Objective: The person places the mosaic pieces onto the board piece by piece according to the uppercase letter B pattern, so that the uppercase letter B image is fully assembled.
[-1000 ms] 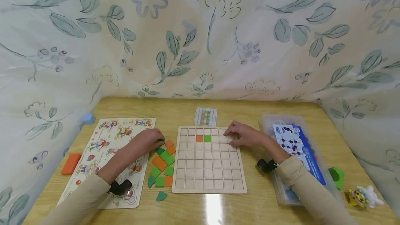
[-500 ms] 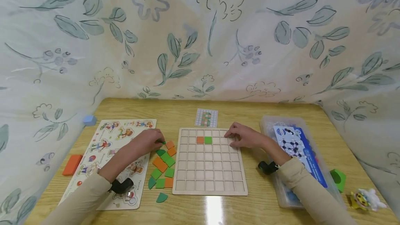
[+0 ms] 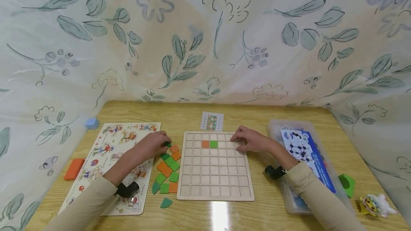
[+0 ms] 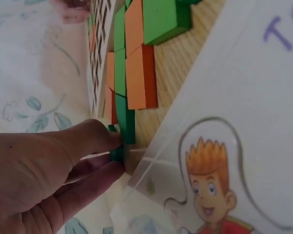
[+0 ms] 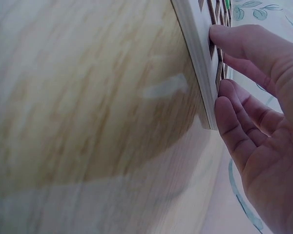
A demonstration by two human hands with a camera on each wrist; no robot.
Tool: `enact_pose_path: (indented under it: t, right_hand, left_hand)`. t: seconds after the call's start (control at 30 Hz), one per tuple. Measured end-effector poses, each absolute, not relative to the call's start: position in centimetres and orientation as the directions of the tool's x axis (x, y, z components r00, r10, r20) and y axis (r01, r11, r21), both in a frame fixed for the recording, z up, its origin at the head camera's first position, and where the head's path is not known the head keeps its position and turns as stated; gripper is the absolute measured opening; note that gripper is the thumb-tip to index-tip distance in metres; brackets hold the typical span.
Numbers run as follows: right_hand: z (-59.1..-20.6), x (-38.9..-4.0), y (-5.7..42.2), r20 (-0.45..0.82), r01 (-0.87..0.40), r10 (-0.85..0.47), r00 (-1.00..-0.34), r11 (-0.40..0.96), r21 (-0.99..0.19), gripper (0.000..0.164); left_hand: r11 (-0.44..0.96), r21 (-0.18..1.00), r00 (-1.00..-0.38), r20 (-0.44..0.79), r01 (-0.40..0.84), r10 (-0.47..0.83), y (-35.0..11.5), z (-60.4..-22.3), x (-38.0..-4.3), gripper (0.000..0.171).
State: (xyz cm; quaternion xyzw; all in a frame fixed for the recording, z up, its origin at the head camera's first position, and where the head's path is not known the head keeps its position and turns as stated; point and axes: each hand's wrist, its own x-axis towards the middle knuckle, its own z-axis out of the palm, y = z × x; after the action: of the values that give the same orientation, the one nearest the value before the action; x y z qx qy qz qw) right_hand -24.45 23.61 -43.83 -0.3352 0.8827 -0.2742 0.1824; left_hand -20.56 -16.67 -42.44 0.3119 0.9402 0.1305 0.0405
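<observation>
My left hand pinches a small dark green piece between thumb and fingertips, at the top of a cluster of loose tiles. Its shape is mostly hidden by the fingers. Right beside the held piece are an orange tile and another dark green piece. My right hand rests its loosely bent fingertips on the upper right corner of the gridded wooden board. One orange square and one green square lie side by side in the board's second row.
Behind the board lies a pattern card. A picture puzzle board is under my left forearm, with an orange block to its left. At right are a clear plastic box, a green block and a small toy.
My left hand has shifted slightly right and more of the dark green piece shows at its fingertips. The right hand stays on the board's corner.
</observation>
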Motion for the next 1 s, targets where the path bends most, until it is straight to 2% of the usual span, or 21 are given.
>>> enact_pose_path:
  t: [0.37,0.6,0.7,0.83,0.93,1.0]
  right_hand:
    - [-43.9,-24.5,23.5,-0.122,-0.509,-0.694,-0.71,0.625,-0.592,0.029]
    - [-43.8,-24.5,23.5,-0.133,-0.499,-0.689,-0.713,0.631,-0.594,0.029]
    - [-43.8,-24.6,23.6,-0.127,-0.496,-0.685,-0.717,0.629,-0.599,0.029]
    - [-44.0,-25.0,23.6,-0.11,-0.508,-0.697,-0.708,0.612,-0.605,0.029]
    - [-44.2,-25.0,23.6,-0.114,-0.509,-0.705,-0.7,0.605,-0.613,0.029]
    - [-44.2,-24.9,23.8,-0.124,-0.499,-0.703,-0.701,0.606,-0.619,0.029]
  left_hand:
    - [0.747,0.261,-0.78,0.038,0.611,0.625,-16.7,-42.5,-21.0,0.012]
    - [0.727,0.305,-0.771,0.043,0.615,0.635,-13.1,-41.1,-21.7,0.022]
    - [0.685,0.281,-0.722,0.05,0.673,0.69,-10.3,-40.9,-22.2,0.021]
    - [0.598,0.164,-0.616,0.091,0.784,0.783,-6.6,-41.0,-22.8,0.012]
    - [0.561,0.108,-0.571,0.107,0.821,0.814,-4.2,-41.2,-23.0,0.012]
    - [0.555,0.105,-0.563,0.09,0.825,0.821,-2.8,-41.3,-23.1,0.013]
